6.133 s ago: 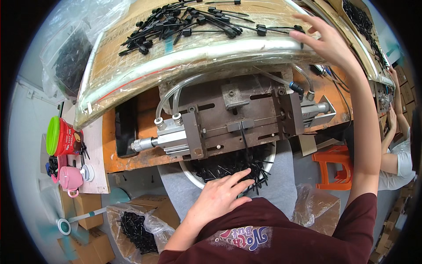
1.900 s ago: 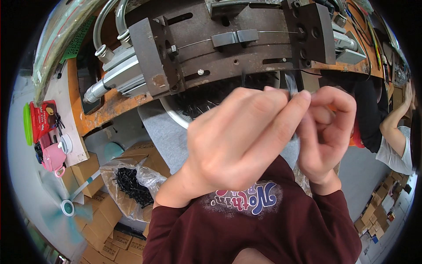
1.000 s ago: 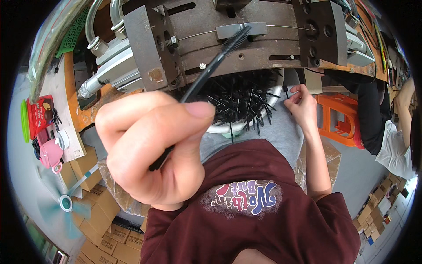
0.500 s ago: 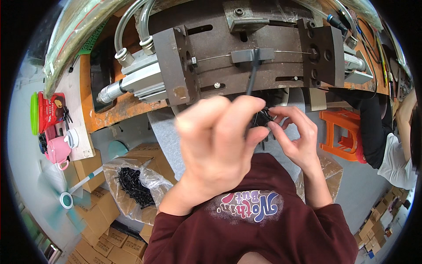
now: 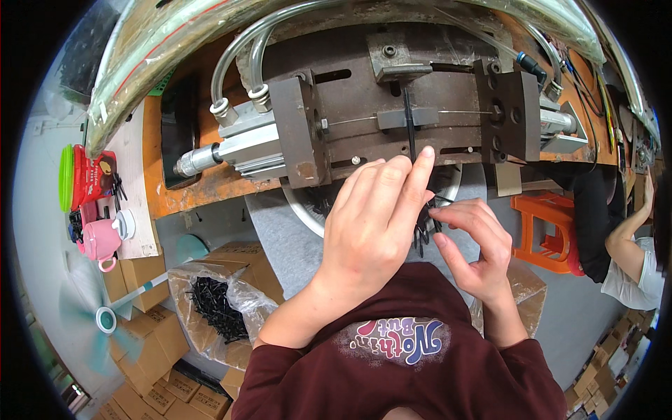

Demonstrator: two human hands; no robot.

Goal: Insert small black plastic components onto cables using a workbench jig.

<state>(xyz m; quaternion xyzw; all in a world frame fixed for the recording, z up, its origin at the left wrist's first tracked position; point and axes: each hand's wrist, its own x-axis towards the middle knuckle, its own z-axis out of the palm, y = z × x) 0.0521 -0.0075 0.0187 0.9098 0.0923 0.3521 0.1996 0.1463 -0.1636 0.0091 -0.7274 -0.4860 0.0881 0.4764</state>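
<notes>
My left hand (image 5: 374, 213) reaches over the bench edge, fingers close together around the lower end of a black rod-shaped part (image 5: 410, 126). The rod's upper stretch lies across a small grey metal block (image 5: 388, 120) in the middle of a clamping fixture (image 5: 350, 143). Beside it, my right hand (image 5: 479, 245) is curled, with a thin black piece (image 5: 442, 201) at its index fingertip. Between both hands hangs a bunch of similar black pieces (image 5: 422, 236); which hand bears the bunch is partly hidden.
Metal cylinders with clear hoses (image 5: 238, 49) flank the fixture. A white-rimmed round basin (image 5: 297, 210) sits below the bench edge. At left are a bag-lined box of black parts (image 5: 218, 308), a spinning fan (image 5: 105, 320) and a pink cup (image 5: 99, 238). An orange stool (image 5: 542, 224) and another person's arm (image 5: 630, 224) are at right.
My left hand has moved forward and right, and its fingers have straightened. The black rod now lies farther forward across the block. My right hand has lowered slightly, and the view has shifted.
</notes>
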